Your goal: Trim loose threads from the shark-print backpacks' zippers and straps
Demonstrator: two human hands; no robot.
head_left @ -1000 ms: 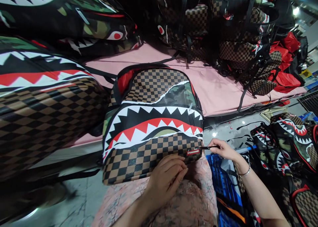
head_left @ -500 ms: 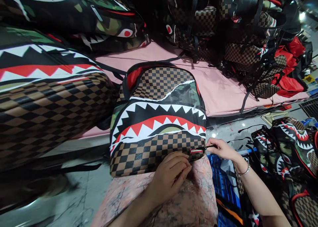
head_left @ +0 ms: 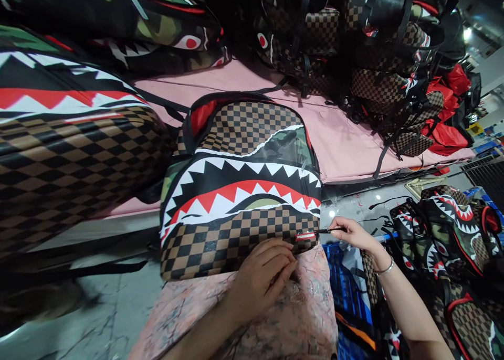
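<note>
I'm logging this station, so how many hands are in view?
2: the left hand is at the lower edge of the front backpack; the right hand holds a thin dark item near the red label. No others show, though some may be hidden in shadow.

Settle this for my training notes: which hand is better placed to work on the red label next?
Probably the right hand: it holds a thin dark item pointing towards the red label, while the left hand lies along the lower edge of the backpack.
</note>
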